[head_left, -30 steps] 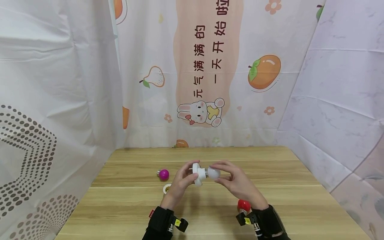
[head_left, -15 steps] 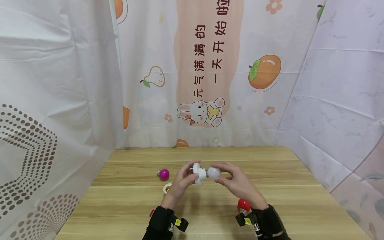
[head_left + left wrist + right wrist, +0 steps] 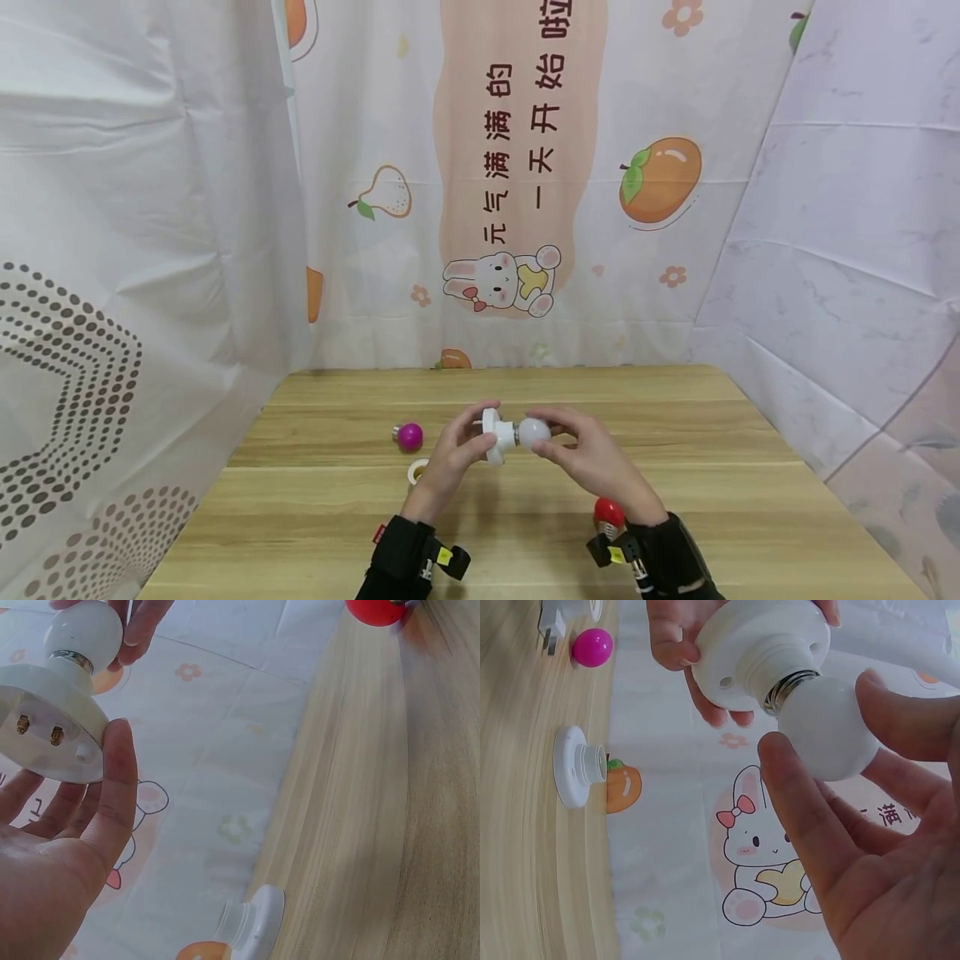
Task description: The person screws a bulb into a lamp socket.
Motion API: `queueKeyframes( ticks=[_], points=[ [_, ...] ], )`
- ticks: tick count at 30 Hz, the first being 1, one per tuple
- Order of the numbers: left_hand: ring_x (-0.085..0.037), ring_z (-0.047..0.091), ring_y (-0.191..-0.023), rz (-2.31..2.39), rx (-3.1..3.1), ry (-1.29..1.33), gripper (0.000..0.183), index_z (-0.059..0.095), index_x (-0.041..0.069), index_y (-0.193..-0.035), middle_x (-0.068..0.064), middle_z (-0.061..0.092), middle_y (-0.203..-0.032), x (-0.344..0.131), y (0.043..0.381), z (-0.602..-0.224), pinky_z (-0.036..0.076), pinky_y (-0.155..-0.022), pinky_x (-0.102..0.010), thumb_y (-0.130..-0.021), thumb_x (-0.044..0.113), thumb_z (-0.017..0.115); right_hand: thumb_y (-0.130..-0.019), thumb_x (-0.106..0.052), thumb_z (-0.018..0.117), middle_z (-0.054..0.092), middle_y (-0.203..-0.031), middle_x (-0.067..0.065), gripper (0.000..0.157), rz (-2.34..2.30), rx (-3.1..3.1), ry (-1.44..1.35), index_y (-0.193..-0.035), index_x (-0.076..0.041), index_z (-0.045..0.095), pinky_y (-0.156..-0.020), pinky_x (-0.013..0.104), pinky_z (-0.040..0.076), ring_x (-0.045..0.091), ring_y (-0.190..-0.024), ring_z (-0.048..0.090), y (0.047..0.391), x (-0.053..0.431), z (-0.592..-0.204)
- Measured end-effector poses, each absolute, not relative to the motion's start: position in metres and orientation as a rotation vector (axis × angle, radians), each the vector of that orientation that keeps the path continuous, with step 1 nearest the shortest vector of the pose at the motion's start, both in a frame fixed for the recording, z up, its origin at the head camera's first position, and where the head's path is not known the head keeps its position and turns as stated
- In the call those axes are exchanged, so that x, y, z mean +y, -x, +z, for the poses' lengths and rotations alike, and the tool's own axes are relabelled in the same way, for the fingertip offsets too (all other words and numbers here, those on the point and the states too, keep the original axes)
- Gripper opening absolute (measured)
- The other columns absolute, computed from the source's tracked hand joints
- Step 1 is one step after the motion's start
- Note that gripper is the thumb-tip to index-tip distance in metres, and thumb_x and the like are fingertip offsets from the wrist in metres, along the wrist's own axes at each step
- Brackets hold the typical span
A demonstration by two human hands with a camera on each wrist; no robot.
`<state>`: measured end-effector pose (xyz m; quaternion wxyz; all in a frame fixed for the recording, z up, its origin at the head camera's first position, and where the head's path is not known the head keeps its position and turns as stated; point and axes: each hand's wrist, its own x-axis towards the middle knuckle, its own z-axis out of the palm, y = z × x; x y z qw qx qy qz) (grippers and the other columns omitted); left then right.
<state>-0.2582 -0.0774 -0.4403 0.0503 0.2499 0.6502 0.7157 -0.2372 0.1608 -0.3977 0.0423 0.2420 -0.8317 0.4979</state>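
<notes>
1. Head view: the person's left hand [image 3: 450,458] is curled round the rim of a white lamp holder [image 3: 504,436], and the right hand [image 3: 592,457] pinches a white bulb [image 3: 534,432]. Both are up over the wooden table [image 3: 337,508], joined between the hands, with metal thread showing. My worry: if either hand tips, the bulb could go in crooked and jam. Also, a red bulb [image 3: 608,512] is right by the right wrist, so a dropped forearm might knock it and set it rolling. The purple bulb [image 3: 410,437] is farther off, less of a risk imo.

2. Left wrist view: thumb and fingers have the holder by its edge, brass pins [image 3: 56,736] facing this camera. With only a rim grip, the holder could spin along with the bulb if the fingers go slack, so the thread wouldn't bite.

3. Right wrist view: thumb and fingers are around the bulb's round, smooth-looking shell. Twist too lightly and they'd probably just slide; let go too soon and a barely caught bulb could drop. Can't tell how deep the screw cap [image 3: 786,690] sits. A second lamp holder [image 3: 570,766] is on the table, well clear.
</notes>
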Motion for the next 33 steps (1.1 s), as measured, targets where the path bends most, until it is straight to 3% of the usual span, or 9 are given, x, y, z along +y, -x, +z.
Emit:
queueKeyframes(
  ticks=[7,12,16,27,33],
  points=[
    [-0.027,0.054,-0.116,2.196,1.971,-0.744,0.055,0.045,0.009,-0.15,-0.018,0.049,-0.138,-0.077,0.2595,-0.4397,0.053,-0.091,-0.038,-0.098,0.024,0.057,-0.092,-0.005,0.074,0.056,-0.137,0.011,0.042,1.36,-2.403,-0.926,-0.132,-0.01,0.066,-0.089,0.034,0.058,0.033,-0.121,0.058,0.2393,0.1588,-0.4],
    [-0.027,0.055,-0.116,2.208,1.96,-0.737,0.054,0.045,0.008,-0.15,-0.018,0.048,-0.139,-0.0771,0.2603,-0.4408,0.054,-0.09,-0.037,-0.099,0.023,0.056,-0.083,0.004,0.08,0.06,-0.133,0.008,0.041,1.106,-2.276,-1.069,-0.119,-0.014,0.075,-0.088,0.038,0.058,0.033,-0.118,0.061,0.2406,0.1592,-0.4024],
    [-0.025,0.054,-0.113,2.222,1.941,-0.733,0.055,0.043,0.002,-0.15,-0.019,0.048,-0.137,-0.0776,0.2599,-0.441,0.054,-0.09,-0.038,-0.1,0.022,0.054,-0.078,0.01,0.081,0.062,-0.132,0.007,0.05,1.044,-2.269,-1.124,-0.122,-0.013,0.073,-0.09,0.037,0.057,0.033,-0.118,0.061,0.2409,0.1604,-0.4033],
    [-0.024,0.053,-0.112,2.229,1.932,-0.727,0.053,0.045,0.002,-0.148,-0.018,0.049,-0.133,-0.0783,0.2597,-0.441,0.055,-0.088,-0.037,-0.1,0.021,0.054,-0.079,0.014,0.077,0.061,-0.134,0.005,0.053,1.031,-2.285,-1.142,-0.125,-0.012,0.071,-0.092,0.035,0.057,0.028,-0.119,0.061,0.2404,0.1605,-0.404],
    [-0.024,0.053,-0.112,2.234,1.919,-0.736,0.053,0.045,0.002,-0.149,-0.025,0.046,-0.136,-0.0784,0.26,-0.4409,0.055,-0.087,-0.037,-0.1,0.022,0.054,-0.081,0.014,0.076,0.061,-0.135,0.006,0.053,1.073,-2.301,-1.127,-0.126,-0.013,0.07,-0.091,0.037,0.057,0.028,-0.119,0.062,0.2402,0.16,-0.4042]
  ],
)
